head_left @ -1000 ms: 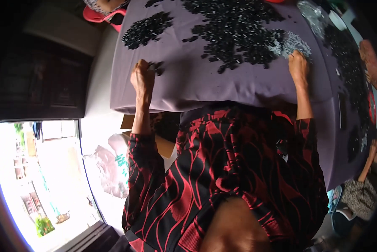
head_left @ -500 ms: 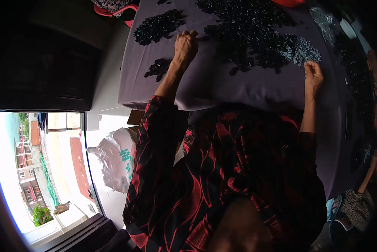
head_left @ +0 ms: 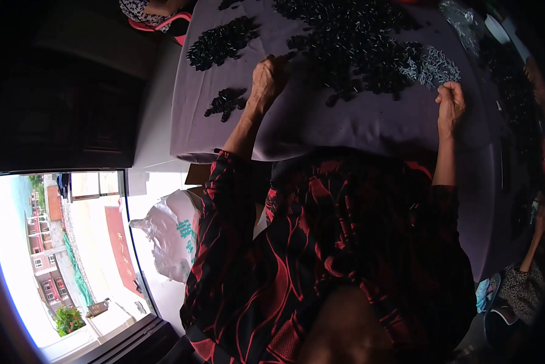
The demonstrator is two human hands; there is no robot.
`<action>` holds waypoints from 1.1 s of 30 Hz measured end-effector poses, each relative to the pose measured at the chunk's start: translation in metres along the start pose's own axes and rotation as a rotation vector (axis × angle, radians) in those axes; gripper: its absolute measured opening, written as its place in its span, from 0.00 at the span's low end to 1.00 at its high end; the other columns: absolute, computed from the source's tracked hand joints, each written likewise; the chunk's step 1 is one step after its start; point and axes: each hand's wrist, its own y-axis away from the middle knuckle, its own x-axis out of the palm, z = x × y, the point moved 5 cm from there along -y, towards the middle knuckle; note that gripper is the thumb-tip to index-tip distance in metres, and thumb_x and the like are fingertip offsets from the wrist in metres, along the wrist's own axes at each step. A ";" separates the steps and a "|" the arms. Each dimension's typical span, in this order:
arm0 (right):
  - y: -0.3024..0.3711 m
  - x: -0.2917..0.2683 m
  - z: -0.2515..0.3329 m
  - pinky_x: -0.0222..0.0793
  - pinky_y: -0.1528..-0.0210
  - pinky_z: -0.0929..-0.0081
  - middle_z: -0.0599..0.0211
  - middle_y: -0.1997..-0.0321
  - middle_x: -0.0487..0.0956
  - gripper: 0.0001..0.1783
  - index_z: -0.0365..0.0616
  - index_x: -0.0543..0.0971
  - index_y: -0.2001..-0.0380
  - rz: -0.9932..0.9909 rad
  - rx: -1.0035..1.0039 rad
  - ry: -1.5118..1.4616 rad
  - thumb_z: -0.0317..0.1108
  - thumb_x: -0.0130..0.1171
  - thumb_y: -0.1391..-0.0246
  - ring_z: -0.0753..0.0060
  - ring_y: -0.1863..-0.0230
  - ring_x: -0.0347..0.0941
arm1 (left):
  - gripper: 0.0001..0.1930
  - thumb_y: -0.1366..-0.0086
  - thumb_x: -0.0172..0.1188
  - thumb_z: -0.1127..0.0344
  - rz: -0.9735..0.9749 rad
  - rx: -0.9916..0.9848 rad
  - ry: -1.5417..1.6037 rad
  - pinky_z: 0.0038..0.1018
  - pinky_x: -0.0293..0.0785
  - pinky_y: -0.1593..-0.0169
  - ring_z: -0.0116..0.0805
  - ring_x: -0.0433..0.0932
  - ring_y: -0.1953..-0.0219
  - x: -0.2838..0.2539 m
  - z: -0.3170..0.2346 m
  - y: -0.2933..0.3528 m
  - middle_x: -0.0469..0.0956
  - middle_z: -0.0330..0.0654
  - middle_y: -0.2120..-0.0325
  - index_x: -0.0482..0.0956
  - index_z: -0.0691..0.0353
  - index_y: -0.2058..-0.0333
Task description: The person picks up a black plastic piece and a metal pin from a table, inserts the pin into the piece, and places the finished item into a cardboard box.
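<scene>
My left hand [head_left: 267,84] is curled closed over the purple-grey tablecloth [head_left: 357,124], just left of a large heap of small black pieces [head_left: 345,45]. Its fingertips are in shadow, so what they hold is hidden. My right hand [head_left: 450,103] has its thumb and fingers pinched together at the near edge of a pile of small silver pin-like pieces [head_left: 433,65]. Anything in that pinch is too small to make out. Left of my left hand lie two smaller groups of black pieces, a longer pile [head_left: 223,42] and a little cluster [head_left: 225,103].
More black pieces [head_left: 509,79] spread along the right side, near a clear plastic bag [head_left: 460,24]. Other people sit at the far left, by a red chair [head_left: 184,30], and at the right. A white plastic bag [head_left: 169,236] stands on the floor at left.
My left hand has drawn back slightly from the longer pile, toward me. The right hand stays pinched by the silver pieces. The whole view has shifted a little.
</scene>
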 end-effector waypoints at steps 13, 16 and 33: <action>-0.004 0.001 -0.013 0.61 0.78 0.88 0.74 0.81 0.67 0.03 0.40 0.69 0.79 0.066 -0.067 -0.002 0.26 0.48 0.61 0.86 0.81 0.62 | 0.06 0.57 0.49 0.69 -0.086 0.134 0.077 0.32 0.66 0.73 0.46 0.69 0.76 0.019 0.027 -0.019 0.69 0.50 0.80 0.70 0.64 0.78; -0.007 0.004 -0.014 0.62 0.78 0.88 0.74 0.81 0.68 0.04 0.40 0.69 0.78 0.103 -0.077 -0.059 0.28 0.48 0.59 0.86 0.82 0.62 | 0.05 0.59 0.48 0.74 -0.069 0.029 0.065 0.27 0.66 0.72 0.40 0.70 0.75 0.018 0.028 -0.016 0.70 0.43 0.78 0.70 0.63 0.78; -0.004 0.000 -0.012 0.60 0.80 0.89 0.73 0.83 0.68 0.08 0.40 0.69 0.78 0.051 -0.005 0.018 0.34 0.46 0.56 0.87 0.84 0.60 | 0.08 0.58 0.51 0.67 -0.036 0.002 -0.076 0.28 0.67 0.74 0.41 0.70 0.78 0.022 0.007 -0.029 0.70 0.48 0.81 0.70 0.64 0.79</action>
